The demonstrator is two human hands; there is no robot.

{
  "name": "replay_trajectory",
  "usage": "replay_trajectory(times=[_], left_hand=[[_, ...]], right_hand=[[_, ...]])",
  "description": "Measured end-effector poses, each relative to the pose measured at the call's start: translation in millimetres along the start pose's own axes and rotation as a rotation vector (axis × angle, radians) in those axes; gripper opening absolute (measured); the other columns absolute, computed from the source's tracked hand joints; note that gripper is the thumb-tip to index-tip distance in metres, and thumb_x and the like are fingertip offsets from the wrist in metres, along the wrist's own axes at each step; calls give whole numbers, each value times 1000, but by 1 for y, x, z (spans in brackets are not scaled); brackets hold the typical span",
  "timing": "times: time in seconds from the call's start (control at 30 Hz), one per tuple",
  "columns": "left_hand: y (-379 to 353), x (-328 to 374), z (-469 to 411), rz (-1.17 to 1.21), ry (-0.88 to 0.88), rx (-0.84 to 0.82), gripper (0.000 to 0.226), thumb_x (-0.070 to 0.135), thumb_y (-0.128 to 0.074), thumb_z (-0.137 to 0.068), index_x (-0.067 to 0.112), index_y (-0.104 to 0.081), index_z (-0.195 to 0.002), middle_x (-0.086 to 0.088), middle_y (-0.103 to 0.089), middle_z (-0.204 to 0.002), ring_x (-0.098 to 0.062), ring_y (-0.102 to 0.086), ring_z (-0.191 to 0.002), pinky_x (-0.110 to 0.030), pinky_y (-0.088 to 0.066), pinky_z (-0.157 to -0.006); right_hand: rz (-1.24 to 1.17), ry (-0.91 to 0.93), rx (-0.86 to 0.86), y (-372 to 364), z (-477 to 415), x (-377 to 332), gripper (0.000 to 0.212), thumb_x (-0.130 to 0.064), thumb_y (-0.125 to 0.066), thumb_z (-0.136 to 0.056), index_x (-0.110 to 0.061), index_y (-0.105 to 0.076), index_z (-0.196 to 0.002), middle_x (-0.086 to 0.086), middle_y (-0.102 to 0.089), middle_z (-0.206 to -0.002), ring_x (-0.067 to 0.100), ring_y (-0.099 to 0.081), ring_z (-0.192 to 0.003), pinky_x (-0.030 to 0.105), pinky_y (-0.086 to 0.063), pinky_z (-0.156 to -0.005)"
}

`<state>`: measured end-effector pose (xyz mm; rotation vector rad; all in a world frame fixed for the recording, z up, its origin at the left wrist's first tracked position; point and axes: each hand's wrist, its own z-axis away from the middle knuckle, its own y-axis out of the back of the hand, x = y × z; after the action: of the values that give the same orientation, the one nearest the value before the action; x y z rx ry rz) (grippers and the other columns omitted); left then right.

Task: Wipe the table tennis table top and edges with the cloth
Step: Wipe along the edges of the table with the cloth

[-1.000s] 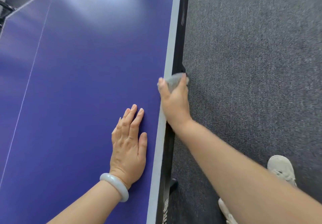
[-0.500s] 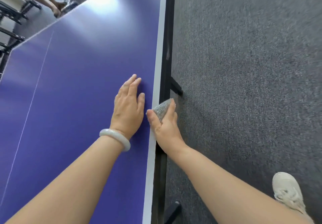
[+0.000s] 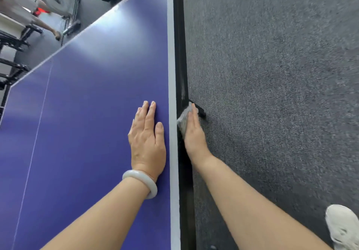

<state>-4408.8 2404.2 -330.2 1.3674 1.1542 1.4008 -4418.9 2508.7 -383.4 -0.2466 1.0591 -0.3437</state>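
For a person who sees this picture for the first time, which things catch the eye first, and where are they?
The blue table top fills the left half, and the left hand lies flat on it beside the white border. Just past that border, the right hand presses a grey cloth against the table's black side edge. A pale bangle circles the left wrist.

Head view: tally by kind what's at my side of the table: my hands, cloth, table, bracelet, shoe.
hands: 2 (left hand, right hand)
cloth: 1
table: 1
bracelet: 1
shoe: 1
total: 6
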Motion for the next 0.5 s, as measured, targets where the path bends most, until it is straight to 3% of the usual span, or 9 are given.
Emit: replay_trajectory(times=[0.1,0.23,0.3,0.4,0.5], left_hand=[[0,0,-1,-3,7,7,57,32,-26,-98,26,-28,-155,11,-20,-163,-6,-12,-150,-35,-12,-122],[-1,0,-2,-31,5,1,61,38,-22,-96,25,-29,-155,9,-20,-163,-10,-14,-150,-40,-15,-121],[-2,0,-3,-43,2,1,66,43,-17,-93,23,-29,-155,8,-20,-162,-11,-15,-150,-41,-16,-120],[-1,2,-3,-29,1,2,65,44,-16,-93,25,-28,-155,10,-18,-163,-8,-13,-151,-39,-14,-121],[-1,2,-2,-20,-8,-5,63,41,-19,-95,26,-26,-156,12,-17,-163,-6,-11,-151,-38,-13,-121]], right_hand=[[28,48,32,-4,1,4,50,-29,-23,-109,-20,-13,-156,-4,-10,-166,8,-5,-153,20,-3,-122],[225,231,-64,-10,97,40,62,-59,-18,-100,-48,13,-152,-32,16,-159,-8,17,-146,14,10,-118],[298,227,-51,-10,99,37,62,-60,-19,-99,-50,17,-148,-30,19,-159,-9,20,-145,17,12,-119],[281,267,-9,-12,27,1,59,-42,-25,-104,-30,8,-152,-10,11,-165,1,15,-150,30,4,-125],[207,244,-74,-7,-61,-51,56,-22,-25,-109,-10,3,-156,2,7,-166,13,12,-153,32,1,-125]])
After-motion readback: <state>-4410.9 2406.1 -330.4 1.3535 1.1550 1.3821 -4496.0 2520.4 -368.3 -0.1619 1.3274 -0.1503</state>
